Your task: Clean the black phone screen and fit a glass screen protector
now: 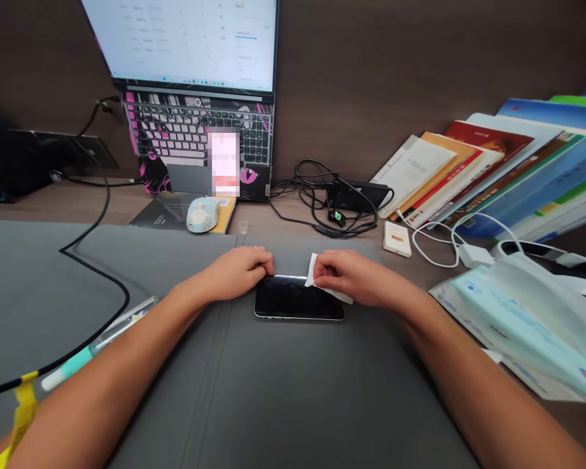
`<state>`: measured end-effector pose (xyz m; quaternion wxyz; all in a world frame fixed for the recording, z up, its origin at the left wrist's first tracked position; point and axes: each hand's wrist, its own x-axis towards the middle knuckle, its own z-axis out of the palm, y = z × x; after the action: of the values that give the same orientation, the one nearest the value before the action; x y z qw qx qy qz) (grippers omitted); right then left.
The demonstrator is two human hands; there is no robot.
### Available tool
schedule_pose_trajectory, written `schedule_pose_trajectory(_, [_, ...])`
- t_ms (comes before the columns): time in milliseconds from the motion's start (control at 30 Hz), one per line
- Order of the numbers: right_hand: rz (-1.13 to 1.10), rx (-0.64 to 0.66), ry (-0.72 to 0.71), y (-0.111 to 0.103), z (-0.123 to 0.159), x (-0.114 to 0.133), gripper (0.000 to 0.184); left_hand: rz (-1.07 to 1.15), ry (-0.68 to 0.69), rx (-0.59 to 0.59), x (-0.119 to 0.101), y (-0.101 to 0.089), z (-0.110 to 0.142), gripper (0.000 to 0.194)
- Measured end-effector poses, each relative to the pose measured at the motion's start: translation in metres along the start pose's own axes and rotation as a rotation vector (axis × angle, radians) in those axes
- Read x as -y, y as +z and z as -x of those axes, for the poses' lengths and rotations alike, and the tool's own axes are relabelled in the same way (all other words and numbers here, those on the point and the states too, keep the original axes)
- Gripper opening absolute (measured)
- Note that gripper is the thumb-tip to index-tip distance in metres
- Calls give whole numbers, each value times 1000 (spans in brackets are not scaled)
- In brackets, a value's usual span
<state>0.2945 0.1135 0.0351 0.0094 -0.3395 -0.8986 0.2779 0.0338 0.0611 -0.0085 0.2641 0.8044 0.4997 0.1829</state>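
A smartphone (pixel 297 305) with a dark screen lies flat on the grey desk mat, its long side across in front of me. My left hand (pixel 241 270) is closed, with the curled fingers at the phone's upper left corner. In my right hand (pixel 346 273) the fingers are pinched around a white tissue (pixel 311 270). Part of the tissue hangs below that hand over the right side of the phone. A bright strip shows along the phone's far edge between the hands.
Behind the mat (pixel 273 391) stand an open laptop (pixel 190 176) and a mouse (pixel 202 215). Black cables (pixel 317 195) lie at the back centre. On the right are leaning books (pixel 469 169), a white charger (pixel 474 255) and a pale blue plastic pack (pixel 522 319). A black cable (pixel 117 280) crosses the left side.
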Motion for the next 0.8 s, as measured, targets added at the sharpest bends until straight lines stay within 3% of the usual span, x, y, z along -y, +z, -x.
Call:
schedule_pose_trajectory(433, [-9,122,19,-15,10,-13,14,-2,-1,6,-1,-1,-1,21])
schedule_pose_trajectory(800, [64,150,44,-12,14,-3,12,-17,-18,11,-3,-1,-1,21])
